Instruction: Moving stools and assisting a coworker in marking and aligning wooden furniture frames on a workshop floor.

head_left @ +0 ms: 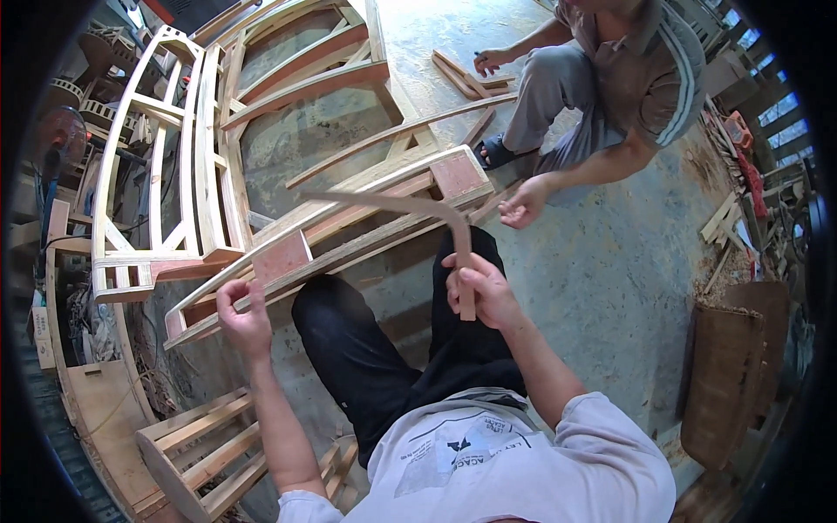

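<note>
My right hand [482, 292] is closed around the lower part of a thin brown strip [462, 231]. The strip rises from my fist, bends sharply and runs off to the left above a wooden frame. Whether it is wood or cardboard I cannot tell. My left hand [246, 324] is beside the near left end of that long, slightly curved wooden frame [349, 253], its thumb and fingers apart and nothing visible between them. Reddish panels [283, 256] are set between the frame's rails. I cannot tell whether the left hand touches it.
More wooden frames [187, 157] stand at the left and far side. A co-worker [602, 105] crouches at the far right, one hand close to the frame's end. Loose wood strips [462, 74] lie beyond. A slatted wooden piece [209, 462] is near left, brown curved panels [728, 375] at right.
</note>
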Demonstrator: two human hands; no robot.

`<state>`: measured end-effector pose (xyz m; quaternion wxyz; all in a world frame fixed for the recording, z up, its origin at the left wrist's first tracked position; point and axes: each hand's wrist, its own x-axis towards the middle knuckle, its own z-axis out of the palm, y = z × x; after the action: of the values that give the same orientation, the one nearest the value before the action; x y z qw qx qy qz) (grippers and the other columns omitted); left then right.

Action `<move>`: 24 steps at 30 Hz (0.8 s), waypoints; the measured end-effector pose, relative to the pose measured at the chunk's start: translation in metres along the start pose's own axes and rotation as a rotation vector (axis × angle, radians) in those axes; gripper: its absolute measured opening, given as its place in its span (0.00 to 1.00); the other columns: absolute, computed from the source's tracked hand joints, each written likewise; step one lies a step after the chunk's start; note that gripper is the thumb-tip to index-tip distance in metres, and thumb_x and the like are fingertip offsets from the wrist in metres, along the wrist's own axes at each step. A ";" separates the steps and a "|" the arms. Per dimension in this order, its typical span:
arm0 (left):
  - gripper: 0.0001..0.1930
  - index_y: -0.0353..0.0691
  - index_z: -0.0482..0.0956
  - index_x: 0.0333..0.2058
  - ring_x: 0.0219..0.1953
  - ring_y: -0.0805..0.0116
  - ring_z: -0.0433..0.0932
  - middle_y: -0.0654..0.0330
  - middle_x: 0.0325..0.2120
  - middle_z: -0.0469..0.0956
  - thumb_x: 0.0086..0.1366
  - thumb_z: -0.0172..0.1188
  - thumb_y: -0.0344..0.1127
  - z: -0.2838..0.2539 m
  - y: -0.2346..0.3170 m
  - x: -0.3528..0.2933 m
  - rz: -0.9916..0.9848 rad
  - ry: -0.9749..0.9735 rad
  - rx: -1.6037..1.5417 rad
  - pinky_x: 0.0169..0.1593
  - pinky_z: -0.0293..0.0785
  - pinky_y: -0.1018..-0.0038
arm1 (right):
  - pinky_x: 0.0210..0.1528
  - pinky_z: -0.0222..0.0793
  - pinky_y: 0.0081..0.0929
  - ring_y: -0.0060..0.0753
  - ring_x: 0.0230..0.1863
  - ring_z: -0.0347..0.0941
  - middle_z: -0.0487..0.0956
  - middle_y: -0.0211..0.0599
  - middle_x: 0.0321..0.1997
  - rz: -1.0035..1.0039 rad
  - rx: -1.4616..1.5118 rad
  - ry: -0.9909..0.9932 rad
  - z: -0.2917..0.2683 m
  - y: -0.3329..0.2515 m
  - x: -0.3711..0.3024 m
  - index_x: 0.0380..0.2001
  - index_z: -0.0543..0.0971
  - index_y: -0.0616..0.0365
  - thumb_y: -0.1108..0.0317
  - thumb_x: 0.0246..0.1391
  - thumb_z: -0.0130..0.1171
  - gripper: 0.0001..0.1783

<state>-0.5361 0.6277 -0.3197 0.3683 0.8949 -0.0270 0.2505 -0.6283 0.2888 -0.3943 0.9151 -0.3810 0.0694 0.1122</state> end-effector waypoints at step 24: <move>0.15 0.33 0.70 0.24 0.18 0.77 0.59 0.65 0.13 0.63 0.61 0.56 0.40 0.010 -0.018 -0.012 -0.231 -0.363 0.071 0.23 0.59 0.75 | 0.19 0.62 0.16 0.18 0.18 0.67 0.72 0.29 0.22 -0.265 -0.234 1.064 -0.130 -0.023 0.014 0.28 0.72 0.58 0.52 0.52 0.57 0.18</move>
<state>-0.5381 0.6321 -0.3433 0.3519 0.9349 0.0186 0.0421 -0.6146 0.1823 -0.4729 0.7118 -0.4895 0.4603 -0.2044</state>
